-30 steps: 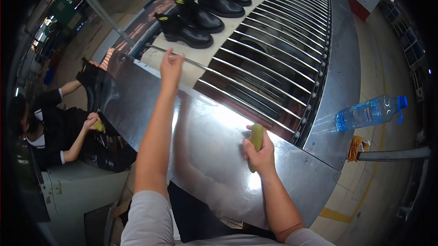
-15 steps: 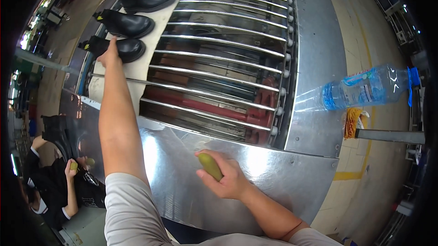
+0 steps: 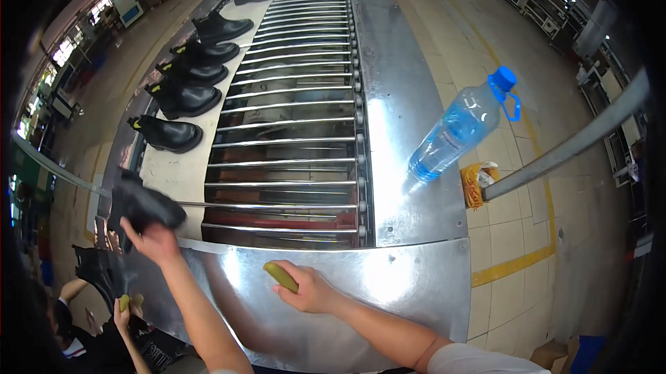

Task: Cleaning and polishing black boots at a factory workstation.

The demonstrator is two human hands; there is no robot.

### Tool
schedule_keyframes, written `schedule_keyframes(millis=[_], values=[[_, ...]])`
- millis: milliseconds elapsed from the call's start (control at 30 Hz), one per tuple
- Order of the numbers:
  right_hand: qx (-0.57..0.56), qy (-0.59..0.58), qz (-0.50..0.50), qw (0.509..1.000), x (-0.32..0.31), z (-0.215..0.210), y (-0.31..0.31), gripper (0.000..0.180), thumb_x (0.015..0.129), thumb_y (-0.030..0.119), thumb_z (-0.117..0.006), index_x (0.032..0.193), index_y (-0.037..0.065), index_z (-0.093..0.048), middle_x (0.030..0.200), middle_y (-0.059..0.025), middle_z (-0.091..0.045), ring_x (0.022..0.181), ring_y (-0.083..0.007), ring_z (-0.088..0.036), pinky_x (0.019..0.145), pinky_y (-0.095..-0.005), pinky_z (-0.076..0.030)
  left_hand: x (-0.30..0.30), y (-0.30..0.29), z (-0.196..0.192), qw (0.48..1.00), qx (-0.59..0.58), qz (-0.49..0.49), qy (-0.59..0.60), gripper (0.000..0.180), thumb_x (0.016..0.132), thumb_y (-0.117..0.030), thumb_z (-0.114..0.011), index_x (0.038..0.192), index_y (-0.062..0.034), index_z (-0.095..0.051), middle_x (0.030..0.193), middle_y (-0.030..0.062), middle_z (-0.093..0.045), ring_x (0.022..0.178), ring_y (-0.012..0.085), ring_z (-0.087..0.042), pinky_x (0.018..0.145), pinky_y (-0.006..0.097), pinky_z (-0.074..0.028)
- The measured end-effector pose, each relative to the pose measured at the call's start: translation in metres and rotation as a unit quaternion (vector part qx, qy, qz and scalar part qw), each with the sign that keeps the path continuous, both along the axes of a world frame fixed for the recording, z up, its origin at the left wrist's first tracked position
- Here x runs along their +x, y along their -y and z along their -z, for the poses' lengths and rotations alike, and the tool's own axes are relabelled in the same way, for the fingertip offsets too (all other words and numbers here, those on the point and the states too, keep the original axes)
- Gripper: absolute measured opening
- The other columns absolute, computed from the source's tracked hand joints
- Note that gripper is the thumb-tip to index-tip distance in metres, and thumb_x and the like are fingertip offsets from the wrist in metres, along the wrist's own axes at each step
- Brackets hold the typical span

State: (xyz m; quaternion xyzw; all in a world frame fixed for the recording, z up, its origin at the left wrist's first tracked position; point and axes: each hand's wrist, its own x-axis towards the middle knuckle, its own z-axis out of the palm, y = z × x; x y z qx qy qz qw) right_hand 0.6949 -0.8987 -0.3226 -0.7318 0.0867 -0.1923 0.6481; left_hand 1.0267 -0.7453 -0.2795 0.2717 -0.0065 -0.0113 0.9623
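- One blurred black boot (image 3: 156, 209) in the left hand (image 3: 157, 243)
- Five nearer boots (image 3: 173, 135) in the row, then farther ones too crowded to count
- At least one boot (image 3: 97, 270) by a co-worker
- Two olive pads (image 3: 282, 277): one in the right hand (image 3: 305, 289), one in a co-worker's hand (image 3: 121, 320)
- One blue-capped bottle (image 3: 454, 131)
- Many metal rods (image 3: 284, 183)

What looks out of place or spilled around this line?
The blue-capped clear bottle on the metal side panel looks out of place: a loose personal-looking item beside a row of black boots. The yellow-orange packet by the grey bar also seems stray. I see no spill or damage.
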Motion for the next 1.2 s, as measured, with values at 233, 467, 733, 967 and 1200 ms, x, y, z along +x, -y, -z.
schedule_keyframes(millis=[233, 467, 733, 967, 1200], values=[[0.045, -0.069, -0.006, 0.997, 0.006, -0.020, -0.006, 0.057, 0.091, 0.026, -0.073, 0.141, 0.005, -0.054, 0.102, -0.0215, -0.072, 0.088, -0.0311, -0.071, 0.080, -0.0388, -0.054, -0.247, -0.087, -0.011, 0.981, 0.175, -0.085, 0.022, 0.067, 0.107, -0.044, -0.050, 0.153, 0.0034, -0.040, 0.152, 0.0140, -0.048, 0.126, 0.0288, -0.058, 0.108, 0.039, -0.046], [0.189, 0.013, 0.114, 0.975, -0.030, -0.034, 0.011, 0.025, 0.095, 0.020, -0.071, 0.116, 0.009, -0.062, 0.074, 0.0040, -0.052, 0.061, -0.0055, -0.047, 0.056, -0.0243, -0.039, -0.420, -0.072, 0.004, 0.947, 0.104, 0.218, -0.212, 0.075, 0.097, -0.071, -0.046, 0.129, -0.0043, -0.061, 0.104, 0.0123, -0.070, 0.087, 0.0283, -0.067, 0.078, 0.039, -0.056], [0.176, 0.051, 0.139, 0.973, -0.159, -0.047, 0.042, 0.047, 0.098, 0.033, -0.070, 0.140, 0.016, -0.057, 0.069, 0.0037, -0.051, 0.056, -0.0076, -0.048, 0.054, -0.0265, -0.042, -0.458, -0.016, 0.012, 0.963, 0.162, 0.199, -0.085, 0.058, 0.095, -0.031, -0.069, 0.141, 0.0008, -0.054, 0.135, 0.0132, -0.060, 0.118, 0.0288, -0.063, 0.104, 0.040, -0.050], [0.152, 0.069, 0.231, 0.959, -0.202, -0.083, 0.050, 0.030, 0.100, 0.030, -0.068, 0.110, 0.002, -0.068, 0.065, 0.0013, -0.052, 0.052, -0.0096, -0.049, 0.052, -0.0262, -0.042, -0.445, 0.013, 0.024, 0.937, 0.326, 0.123, 0.009, 0.043, 0.096, -0.025, -0.073, 0.121, 0.0089, -0.065, 0.116, 0.0124, -0.071, 0.103, 0.0195, -0.065, 0.093, 0.033, -0.049], [0.283, 0.210, 0.166, 0.921, -0.124, -0.089, 0.013, 0.029, 0.100, 0.031, -0.067, 0.100, 0.002, -0.064, 0.062, -0.0019, -0.046, 0.052, -0.0151, -0.050, 0.053, -0.0319, -0.044, -0.454, -0.003, 0.032, 0.923, 0.372, 0.084, 0.039, 0.034, 0.096, -0.022, -0.072, 0.110, 0.0084, -0.069, 0.107, 0.0118, -0.073, 0.097, 0.0186, -0.067, 0.087, 0.033, -0.051]])
